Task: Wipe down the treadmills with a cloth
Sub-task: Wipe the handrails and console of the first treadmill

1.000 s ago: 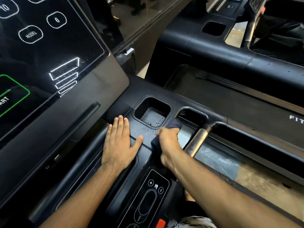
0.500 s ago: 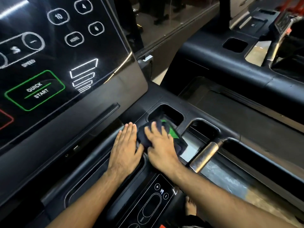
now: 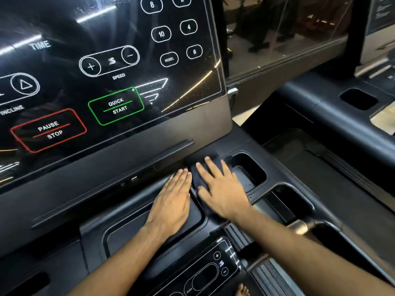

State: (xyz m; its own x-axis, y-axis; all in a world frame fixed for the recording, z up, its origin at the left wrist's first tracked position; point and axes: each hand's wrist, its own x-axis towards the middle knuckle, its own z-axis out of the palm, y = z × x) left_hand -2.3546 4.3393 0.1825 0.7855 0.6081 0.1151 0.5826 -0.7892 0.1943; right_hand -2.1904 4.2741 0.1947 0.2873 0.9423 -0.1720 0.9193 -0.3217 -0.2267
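Observation:
I stand at a black treadmill console (image 3: 132, 189) with a glossy touch panel (image 3: 106, 71) above it. My right hand (image 3: 222, 189) lies flat with spread fingers on a dark cloth (image 3: 197, 178), pressing it onto the ledge just under the panel, left of a square cup recess (image 3: 250, 169). Most of the cloth is hidden beneath the palm. My left hand (image 3: 173, 201) rests flat and empty on the console tray right beside the cloth, fingers together.
A small speed control pad (image 3: 205, 272) sits near my body. A metal handlebar (image 3: 299, 225) runs out to the right past a second recess. Another black treadmill (image 3: 333, 112) stands at the right, with a glass wall behind it.
My right hand slid the cloth from the handlebar side leftward and up past the cup recess to the ledge under the panel. The left hand stayed flat. My view swung left.

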